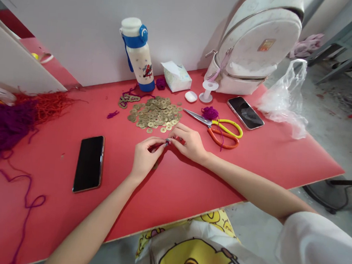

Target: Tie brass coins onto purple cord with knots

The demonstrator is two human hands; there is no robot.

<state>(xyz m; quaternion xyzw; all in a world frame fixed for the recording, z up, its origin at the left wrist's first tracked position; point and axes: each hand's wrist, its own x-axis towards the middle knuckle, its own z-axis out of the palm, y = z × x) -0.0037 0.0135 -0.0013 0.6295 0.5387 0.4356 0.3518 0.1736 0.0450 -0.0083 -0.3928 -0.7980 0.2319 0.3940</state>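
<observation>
My left hand (146, 156) and my right hand (189, 142) meet fingertip to fingertip just above the red table. Both are closed in a pinch on a short bit of dark purple yarn (167, 142), mostly hidden by the fingers. A brass-coloured coin (155, 166) peeks out under my left hand. Just beyond the hands lies a spread pile of brass coins with holes (157, 112). Several coins strung together (128, 99) lie at its far left with purple yarn. Right of the pile, scissors (216, 127) with yellow and orange handles touch a small ball of purple yarn (209, 112).
Phones lie at left (89, 164) and right (246, 112). Along the wall stand a bottle (138, 55), a tissue pack (177, 78), a white spool (208, 91) and a white backpack (254, 44). A plastic bag (288, 102) is far right. Purple yarn (5, 127) heaps at left.
</observation>
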